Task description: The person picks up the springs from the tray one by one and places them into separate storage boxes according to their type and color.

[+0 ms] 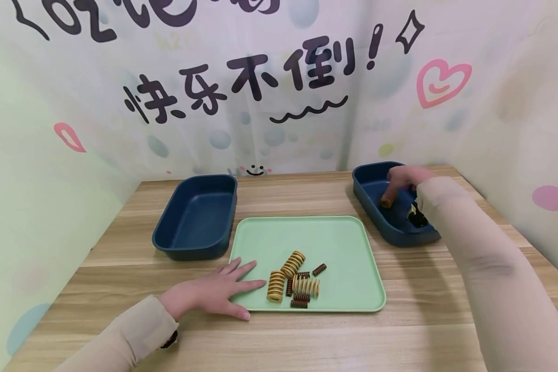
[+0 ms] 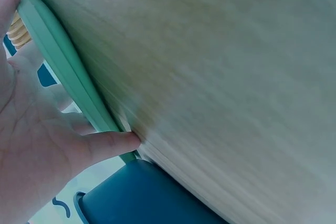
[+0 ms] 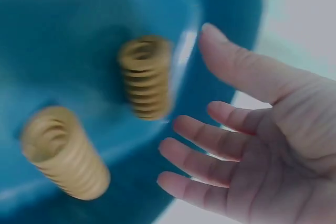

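My left hand (image 1: 218, 289) lies with fingers spread over the left edge of a mint-green tray (image 1: 344, 248); in the left wrist view its palm and fingers are along the tray's side. Just right of its fingertips are three thick yellow coil springs (image 1: 276, 285) and several small dark brown springs (image 1: 319, 269). My right hand (image 1: 406, 177) reaches into the right blue bin (image 1: 395, 235). Its fingers look extended and hold nothing in the right wrist view. Two yellow springs (image 3: 146, 80) lie in that bin beside the fingertips.
A second blue bin (image 1: 192, 219) stands left of the tray, behind my left hand. All of it is on a wood-grain table (image 1: 302, 341). A white printed curtain (image 1: 260, 134) hangs behind the table and along its sides.
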Demonstrator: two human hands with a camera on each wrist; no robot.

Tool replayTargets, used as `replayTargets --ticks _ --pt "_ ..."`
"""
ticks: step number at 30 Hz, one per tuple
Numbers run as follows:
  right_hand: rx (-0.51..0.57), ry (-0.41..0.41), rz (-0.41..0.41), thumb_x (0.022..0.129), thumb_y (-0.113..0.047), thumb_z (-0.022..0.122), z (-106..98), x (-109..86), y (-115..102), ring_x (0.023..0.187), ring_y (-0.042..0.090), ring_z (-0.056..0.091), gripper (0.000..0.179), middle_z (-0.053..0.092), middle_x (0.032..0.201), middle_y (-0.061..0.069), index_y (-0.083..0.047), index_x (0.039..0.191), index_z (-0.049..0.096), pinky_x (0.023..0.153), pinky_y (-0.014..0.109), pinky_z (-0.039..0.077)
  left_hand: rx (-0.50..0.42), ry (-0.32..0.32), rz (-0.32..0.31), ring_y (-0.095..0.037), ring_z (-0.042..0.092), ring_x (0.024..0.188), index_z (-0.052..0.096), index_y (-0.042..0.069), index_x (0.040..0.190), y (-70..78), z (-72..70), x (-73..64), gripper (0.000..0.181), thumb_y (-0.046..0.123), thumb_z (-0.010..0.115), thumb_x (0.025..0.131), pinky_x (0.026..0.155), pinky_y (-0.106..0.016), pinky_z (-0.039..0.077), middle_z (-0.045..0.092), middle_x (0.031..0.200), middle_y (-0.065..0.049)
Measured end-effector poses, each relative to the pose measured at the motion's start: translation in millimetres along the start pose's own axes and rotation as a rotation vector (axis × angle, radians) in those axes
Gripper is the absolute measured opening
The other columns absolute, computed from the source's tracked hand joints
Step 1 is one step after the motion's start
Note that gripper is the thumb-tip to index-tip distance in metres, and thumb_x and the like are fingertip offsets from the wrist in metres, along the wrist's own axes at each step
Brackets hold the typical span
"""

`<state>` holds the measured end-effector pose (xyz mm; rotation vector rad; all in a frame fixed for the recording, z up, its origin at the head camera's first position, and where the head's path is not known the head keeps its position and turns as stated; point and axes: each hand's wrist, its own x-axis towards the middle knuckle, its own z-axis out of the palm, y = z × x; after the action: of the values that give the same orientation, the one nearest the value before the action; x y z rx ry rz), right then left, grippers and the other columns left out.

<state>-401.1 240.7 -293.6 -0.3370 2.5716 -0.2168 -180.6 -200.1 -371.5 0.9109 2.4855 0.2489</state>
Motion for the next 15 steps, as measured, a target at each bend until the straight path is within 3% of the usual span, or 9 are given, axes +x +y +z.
replayTargets --ticks 3,9,15 --pt "-0.02 0.059 -0.007 0.083 -0.027 0.065 -10.8 -11.7 -12.6 0.101 0.04 0.048 0.073 0.045 0.118 0.032 0.016 0.13 0.03 0.077 0.048 0.045 0.002 -0.003 0.001 -0.043 0.002 0.137 0.03 0.033 0.143 -0.1 -0.3 0.5 0.069 0.059 0.051 0.083 0.102 -0.063 0.015 0.006 0.154 -0.009" --pt "-0.01 0.199 -0.096 0.085 -0.017 0.064 -26.8 -31.1 -44.7 0.109 0.044 0.045 0.062 0.041 0.126 0.035 0.012 0.13 0.033 0.09 0.056 0.039 0.002 -0.002 0.0 -0.042 0.002 0.137 0.03 0.033 0.143 0.1 -0.6 0.3 0.069 0.06 0.051 0.083 0.103 -0.063 0.016 0.006 0.154 -0.009" --pt "-0.041 0.23 -0.251 0.085 -0.015 0.065 -27.5 -52.5 -81.7 0.113 0.041 0.047 0.06 0.044 0.129 0.028 0.0 0.134 0.034 0.093 0.054 0.039 0.0 0.002 0.006 -0.044 0.003 0.137 0.03 0.031 0.143 1.8 -2.9 -1.2 0.069 0.058 0.051 0.083 0.102 -0.063 0.016 0.006 0.154 -0.01"
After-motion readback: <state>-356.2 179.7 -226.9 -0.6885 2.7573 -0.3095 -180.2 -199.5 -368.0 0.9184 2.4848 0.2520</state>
